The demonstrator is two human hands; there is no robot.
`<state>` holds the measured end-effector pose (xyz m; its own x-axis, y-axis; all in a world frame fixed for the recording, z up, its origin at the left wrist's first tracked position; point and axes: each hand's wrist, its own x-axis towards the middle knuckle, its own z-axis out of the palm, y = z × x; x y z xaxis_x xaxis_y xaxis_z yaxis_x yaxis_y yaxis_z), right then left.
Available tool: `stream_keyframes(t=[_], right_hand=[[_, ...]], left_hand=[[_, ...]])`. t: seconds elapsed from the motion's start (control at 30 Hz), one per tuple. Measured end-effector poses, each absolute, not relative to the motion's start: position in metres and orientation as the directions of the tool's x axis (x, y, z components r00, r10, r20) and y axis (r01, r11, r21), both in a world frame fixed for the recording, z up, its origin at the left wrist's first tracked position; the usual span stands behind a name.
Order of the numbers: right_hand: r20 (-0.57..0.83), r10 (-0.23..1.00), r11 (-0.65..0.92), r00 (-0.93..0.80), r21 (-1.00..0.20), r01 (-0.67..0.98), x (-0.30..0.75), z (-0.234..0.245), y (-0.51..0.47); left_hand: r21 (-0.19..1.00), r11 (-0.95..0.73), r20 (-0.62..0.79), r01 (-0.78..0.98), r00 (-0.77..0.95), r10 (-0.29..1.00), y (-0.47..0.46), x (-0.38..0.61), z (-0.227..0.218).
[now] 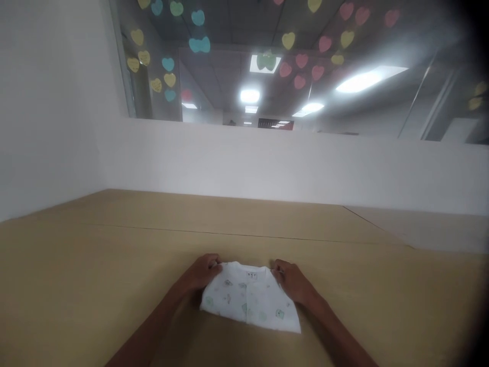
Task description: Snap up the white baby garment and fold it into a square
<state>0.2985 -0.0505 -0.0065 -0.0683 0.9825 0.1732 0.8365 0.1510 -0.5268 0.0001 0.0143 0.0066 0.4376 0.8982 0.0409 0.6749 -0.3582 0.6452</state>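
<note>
A folded white baby garment (pixel 248 298) with a small green and pink print lies flat on the tan table (pixel 114 244), its collar label facing up near the far edge. My left hand (pixel 202 272) pinches the garment's far left corner between its fingers. My right hand (pixel 292 283) grips the far right corner the same way. The near edge of the garment rests on the table, and the cloth under my fingers is hidden.
A seam runs across the tabletop beyond the garment. A white wall rises behind the table, with a glass panel (pixel 267 66) above it bearing several coloured paper hearts. No other people appear in view.
</note>
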Motion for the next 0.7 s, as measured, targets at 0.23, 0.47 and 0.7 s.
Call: stream_keyframes(t=[0.23,0.47,0.7], right_hand=[[0.148,0.989,0.080,-0.010,-0.479,0.874,0.292,-0.009,-0.048],[0.165,0.981,-0.041,0.099,-0.319,0.947,0.292,0.002,-0.056],[0.472,0.873,0.224,-0.120,-0.171,0.960,0.243,-0.023,-0.082]], left_hand=[[0.505,-0.316,0.076,0.803,0.323,0.943,0.014,0.014,0.003],[0.340,-0.293,0.230,0.894,0.224,0.947,-0.008,0.019,0.025],[0.116,-0.712,0.309,0.692,0.656,0.688,-0.052,0.053,-0.010]])
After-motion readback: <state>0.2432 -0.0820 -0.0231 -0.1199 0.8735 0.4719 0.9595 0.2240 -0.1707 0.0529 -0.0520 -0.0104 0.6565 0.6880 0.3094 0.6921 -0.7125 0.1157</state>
